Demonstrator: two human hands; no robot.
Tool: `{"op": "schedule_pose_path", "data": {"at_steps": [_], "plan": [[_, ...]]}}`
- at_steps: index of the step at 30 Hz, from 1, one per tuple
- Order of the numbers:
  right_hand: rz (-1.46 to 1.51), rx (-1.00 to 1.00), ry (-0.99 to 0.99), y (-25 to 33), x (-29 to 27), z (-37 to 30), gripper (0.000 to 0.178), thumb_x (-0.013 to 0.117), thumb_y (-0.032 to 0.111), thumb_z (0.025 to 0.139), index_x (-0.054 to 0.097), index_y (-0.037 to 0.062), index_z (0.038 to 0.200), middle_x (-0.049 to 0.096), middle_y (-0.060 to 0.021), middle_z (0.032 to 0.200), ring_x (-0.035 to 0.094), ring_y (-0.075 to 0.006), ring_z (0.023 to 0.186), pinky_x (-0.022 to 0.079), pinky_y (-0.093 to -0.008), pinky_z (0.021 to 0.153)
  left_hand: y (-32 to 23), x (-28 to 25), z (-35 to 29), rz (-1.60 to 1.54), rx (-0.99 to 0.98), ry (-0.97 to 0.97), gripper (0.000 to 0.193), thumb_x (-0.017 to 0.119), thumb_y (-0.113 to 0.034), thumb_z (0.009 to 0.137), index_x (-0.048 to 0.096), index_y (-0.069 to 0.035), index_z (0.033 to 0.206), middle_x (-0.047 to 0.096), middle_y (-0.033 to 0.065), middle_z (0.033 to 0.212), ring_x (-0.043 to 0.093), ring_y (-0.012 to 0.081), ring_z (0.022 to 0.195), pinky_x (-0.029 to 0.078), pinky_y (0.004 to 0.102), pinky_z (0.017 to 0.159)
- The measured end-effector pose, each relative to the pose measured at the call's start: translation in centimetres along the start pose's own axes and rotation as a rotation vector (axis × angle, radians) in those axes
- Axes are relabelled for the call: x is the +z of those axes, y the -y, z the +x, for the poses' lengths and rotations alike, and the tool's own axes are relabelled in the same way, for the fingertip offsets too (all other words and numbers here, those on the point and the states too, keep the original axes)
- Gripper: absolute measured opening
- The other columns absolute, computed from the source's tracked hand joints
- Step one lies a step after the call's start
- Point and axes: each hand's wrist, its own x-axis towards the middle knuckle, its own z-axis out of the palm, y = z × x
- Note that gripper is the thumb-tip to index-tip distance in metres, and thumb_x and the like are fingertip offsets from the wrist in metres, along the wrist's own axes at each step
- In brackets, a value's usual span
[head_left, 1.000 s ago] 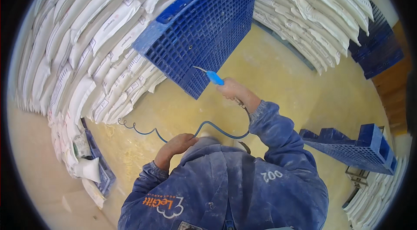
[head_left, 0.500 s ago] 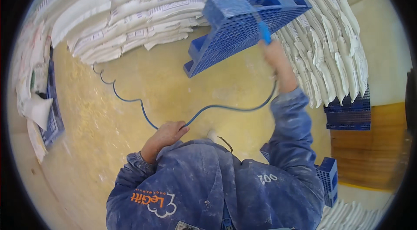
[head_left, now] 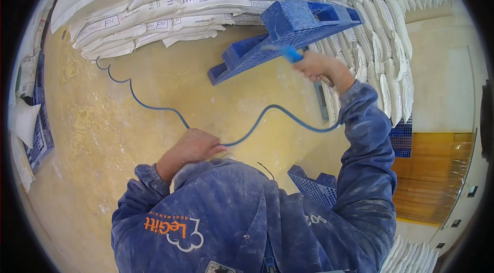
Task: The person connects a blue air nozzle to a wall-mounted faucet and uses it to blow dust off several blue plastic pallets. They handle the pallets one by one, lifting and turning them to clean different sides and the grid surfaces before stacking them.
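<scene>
My right hand (head_left: 323,69) is closed around a blue air blow gun (head_left: 292,54), its blurred nozzle pointing left. The gun is in front of a blue plastic pallet (head_left: 293,30), which stands tilted by the stacked sacks with its grid face slanting down. A thin blue air hose (head_left: 274,106) loops from near my right wrist to my closed left hand (head_left: 193,147), whose fingers wrap around it in front of my chest. Beyond that hand the hose runs on to the far left in loose coils.
White sacks (head_left: 211,0) are piled high along the far side, with another stack (head_left: 378,62) to the right. More pallets lie at the left (head_left: 42,123) and beside my right elbow (head_left: 316,188). Yellowish floor (head_left: 128,134) lies between, and an amber strip curtain (head_left: 435,175) hangs at right.
My right hand and the blow gun have come lower and nearer, toward the pallet's lower part. The pallet shows at a different tilt, and my view has shifted. My left hand keeps hold of the hose.
</scene>
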Motion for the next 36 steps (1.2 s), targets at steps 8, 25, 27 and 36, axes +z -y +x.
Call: {"op": "schedule_pose_path", "data": {"at_steps": [8,25,27,36], "plan": [[-0.060,0.315,-0.331,-5.3,-12.1,-2.2,0.037,0.054,0.028,0.084,0.052,0.0002,0.060,0.053,-0.0077,0.055,0.052,-0.0176,0.042,0.035,-0.0349,0.035,-4.4,-5.6,0.4,-0.229,0.163,-0.167,0.037,0.054,-0.039,0.085,0.062,-0.005,0.071,0.060,0.0144,0.067,0.058,0.0347,0.067,0.043,0.0435,0.058],[-0.092,0.132,-0.366,-20.4,-17.4,8.1,0.021,0.056,0.017,0.077,0.050,0.0036,0.061,0.045,-0.0038,0.049,0.041,-0.0143,0.037,0.030,-0.0302,0.034,-11.7,-5.9,21.6,-0.255,0.407,0.098,0.038,0.052,-0.043,0.087,0.061,-0.008,0.075,0.059,0.0151,0.066,0.059,0.0349,0.064,0.043,0.0446,0.058],[-0.068,-0.007,-0.325,-21.9,-17.8,10.2,0.016,0.054,0.015,0.075,0.054,0.0014,0.066,0.048,-0.0072,0.050,0.047,-0.0183,0.041,0.036,-0.0346,0.037,-12.6,-5.3,25.4,-0.190,0.400,0.123,0.040,0.050,-0.044,0.087,0.061,-0.007,0.076,0.059,0.0160,0.068,0.059,0.0357,0.066,0.043,0.0454,0.059],[-0.227,-0.211,-0.335,-30.9,-22.1,19.0,0.026,0.054,0.019,0.075,0.065,-0.0025,0.084,0.063,-0.0198,0.072,0.063,-0.0301,0.067,0.048,-0.0405,0.059,-17.4,-6.2,41.1,-0.153,0.193,0.285,0.043,0.044,-0.046,0.090,0.062,-0.007,0.082,0.061,0.0172,0.075,0.058,0.0375,0.074,0.044,0.0466,0.067]]}}
